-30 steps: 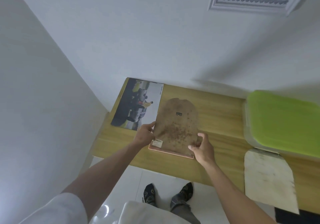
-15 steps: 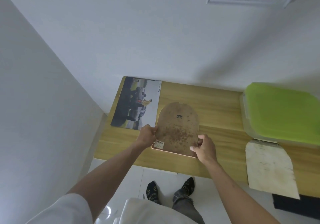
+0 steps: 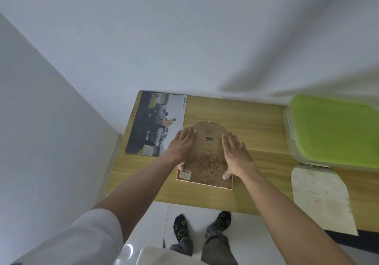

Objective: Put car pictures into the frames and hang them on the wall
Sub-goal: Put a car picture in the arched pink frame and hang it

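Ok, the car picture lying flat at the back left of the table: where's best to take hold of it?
Probably by its near edge. The car picture lies flat on the table, its far end against the wall, so nothing sticks up to pinch. The left hand, now flat on the frame's backing board, is nearest: slide the sheet toward the left table edge, then pinch the overhang.
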{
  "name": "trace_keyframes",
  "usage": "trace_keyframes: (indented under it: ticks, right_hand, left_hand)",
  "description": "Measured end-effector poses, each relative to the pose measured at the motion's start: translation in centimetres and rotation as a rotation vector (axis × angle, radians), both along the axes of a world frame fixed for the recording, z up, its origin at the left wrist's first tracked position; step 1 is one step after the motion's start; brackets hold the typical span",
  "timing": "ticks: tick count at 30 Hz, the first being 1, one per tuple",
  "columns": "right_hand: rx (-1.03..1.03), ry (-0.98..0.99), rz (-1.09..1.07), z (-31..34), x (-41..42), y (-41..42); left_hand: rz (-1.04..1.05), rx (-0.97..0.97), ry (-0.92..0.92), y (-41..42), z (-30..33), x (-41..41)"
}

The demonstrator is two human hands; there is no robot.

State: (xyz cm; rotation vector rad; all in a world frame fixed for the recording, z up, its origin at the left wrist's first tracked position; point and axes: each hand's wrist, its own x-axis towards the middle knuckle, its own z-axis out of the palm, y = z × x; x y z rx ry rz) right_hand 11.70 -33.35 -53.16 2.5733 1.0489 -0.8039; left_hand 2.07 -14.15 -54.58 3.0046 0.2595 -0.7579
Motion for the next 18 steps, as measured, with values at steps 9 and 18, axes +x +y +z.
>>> trace_keyframes:
  ticks: [9, 18]
  right_hand:
    - [-0.123, 0.128, 0.164, -1.8, 3.2, 2.2]
    - [-0.094, 0.191, 0.142, -1.4, 3.9, 2.1]
  left_hand:
    - [-0.171, -0.029, 0.127, 0.6, -0.6, 3.4]
    - [-0.124, -0.046, 0.137, 0.0, -1.2, 4.0]
